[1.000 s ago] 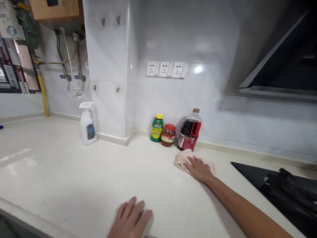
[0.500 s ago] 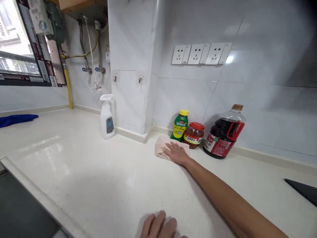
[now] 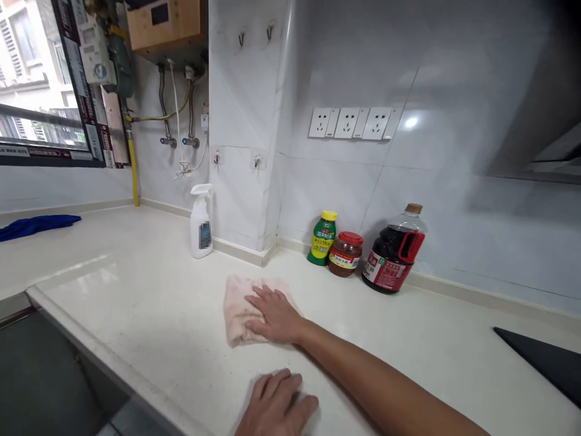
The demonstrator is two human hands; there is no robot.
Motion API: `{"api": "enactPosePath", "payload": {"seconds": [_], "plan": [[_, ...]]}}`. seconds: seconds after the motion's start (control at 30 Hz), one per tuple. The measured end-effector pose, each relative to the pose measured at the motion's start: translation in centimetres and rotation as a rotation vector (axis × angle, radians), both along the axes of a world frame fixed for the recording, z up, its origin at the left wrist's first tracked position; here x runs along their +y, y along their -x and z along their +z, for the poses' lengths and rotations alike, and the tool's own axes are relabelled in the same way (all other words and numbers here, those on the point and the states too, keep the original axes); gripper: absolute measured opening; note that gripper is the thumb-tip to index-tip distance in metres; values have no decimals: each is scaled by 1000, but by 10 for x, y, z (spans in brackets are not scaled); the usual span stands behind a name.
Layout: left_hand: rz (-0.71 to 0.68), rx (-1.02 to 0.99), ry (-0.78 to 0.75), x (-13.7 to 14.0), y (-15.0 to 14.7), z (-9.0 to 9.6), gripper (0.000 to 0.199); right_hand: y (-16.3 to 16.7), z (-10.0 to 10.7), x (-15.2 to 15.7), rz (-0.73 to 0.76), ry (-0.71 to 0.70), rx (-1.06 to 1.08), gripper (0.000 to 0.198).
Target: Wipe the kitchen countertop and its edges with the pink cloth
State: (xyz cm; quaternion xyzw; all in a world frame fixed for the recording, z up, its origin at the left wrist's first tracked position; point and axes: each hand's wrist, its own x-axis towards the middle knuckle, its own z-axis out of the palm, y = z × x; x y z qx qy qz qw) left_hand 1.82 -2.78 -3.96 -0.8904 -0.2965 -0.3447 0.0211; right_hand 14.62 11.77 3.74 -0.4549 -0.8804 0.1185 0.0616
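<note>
Flat on the counter, a pale pink cloth (image 3: 238, 312) lies partly under my right hand (image 3: 275, 316). That hand rests palm down on it with the fingers spread, pressing the cloth rather than wrapping round it. My left hand (image 3: 275, 404) rests on the white countertop (image 3: 149, 339) at the bottom of the view, nearer to me than the cloth. Its fingers are loosely bent, the thumb stands apart, and nothing shows in it. The wrist of the left hand is cut off by the frame's lower edge.
Along the wall stand a green bottle with a yellow cap (image 3: 322, 239), a red-lidded jar (image 3: 345, 254) and a large dark sauce bottle (image 3: 391, 257). A white spray bottle (image 3: 200, 224) is by the pillar. A blue cloth (image 3: 39, 226) lies far left, a black flat object (image 3: 542, 360) right.
My right hand has slid the pink cloth from beside the green bottle toward me and to the left. More of my left hand shows now. The camera view has shifted slightly.
</note>
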Motion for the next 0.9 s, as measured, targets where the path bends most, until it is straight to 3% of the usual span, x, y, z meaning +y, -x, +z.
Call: {"api": "enactPosePath", "payload": {"seconds": [0.07, 0.17, 0.33, 0.43, 0.53, 0.6, 0.7, 0.9], "plan": [[13, -7, 35, -4, 3, 11, 40, -8, 1, -9, -5, 1, 0, 72], [62, -32, 67, -12, 6, 19, 35, -38, -2, -9, -199, -26, -30, 64], [113, -91, 141, -16, 8, 19, 34, -142, -12, -25, -666, -75, -80, 64], [126, -104, 196, -18, 6, 23, 32, -212, -16, -60, -912, -84, -112, 65], [132, -114, 219, -23, 3, 32, 29, -251, -17, -95, -1097, -84, -126, 65], [131, -113, 223, -27, 3, 38, 31, -249, -17, -107, -1190, -78, -127, 68], [144, -95, 239, -30, 3, 43, 39, -209, -20, -107, -1202, -72, -124, 73], [218, -150, 230, -29, 4, 47, 51, -70, -16, -99, -792, -50, -96, 73]]}}
